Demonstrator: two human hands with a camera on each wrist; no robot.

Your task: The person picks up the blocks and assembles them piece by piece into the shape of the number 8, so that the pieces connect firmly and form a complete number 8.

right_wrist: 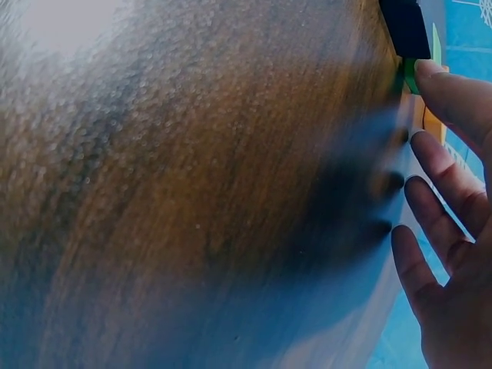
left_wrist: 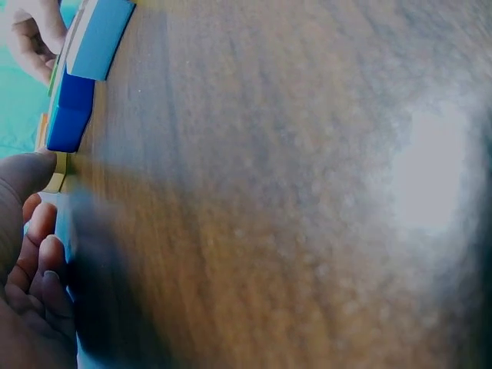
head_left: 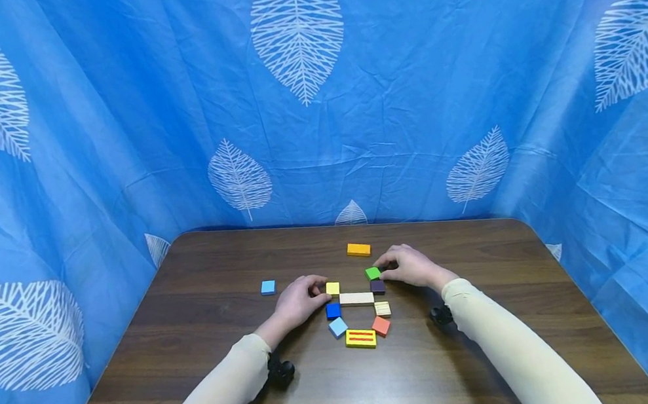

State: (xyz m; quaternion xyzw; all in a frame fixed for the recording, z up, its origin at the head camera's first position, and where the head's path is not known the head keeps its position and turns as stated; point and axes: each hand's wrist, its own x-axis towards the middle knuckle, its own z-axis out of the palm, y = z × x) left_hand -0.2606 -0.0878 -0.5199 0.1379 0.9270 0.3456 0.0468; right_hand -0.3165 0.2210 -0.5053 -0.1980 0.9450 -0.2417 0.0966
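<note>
In the head view my left hand (head_left: pixel 301 300) pinches a yellow block (head_left: pixel 332 288) at the upper left of a ring of small blocks. Its thumb touches that block in the left wrist view, with the other fingers curled below. At the upper right of the ring, my right hand (head_left: pixel 410 265) pinches a green block (head_left: pixel 372 274) between thumb and index finger. A dark purple block (head_left: pixel 377 287) lies just below the green one. Between the two sides is a long pale wooden block (head_left: pixel 356 299). A dark blue block (head_left: pixel 333 311) sits under the yellow one.
Lower in the ring are a light blue block (head_left: pixel 338 327), a red-striped yellow block (head_left: pixel 361 338), an orange-red block (head_left: pixel 381 325) and a wooden block (head_left: pixel 382 309). An orange block (head_left: pixel 359 250) and another light blue block (head_left: pixel 268 287) lie apart. A blue curtain (head_left: pixel 383 90) hangs behind the table.
</note>
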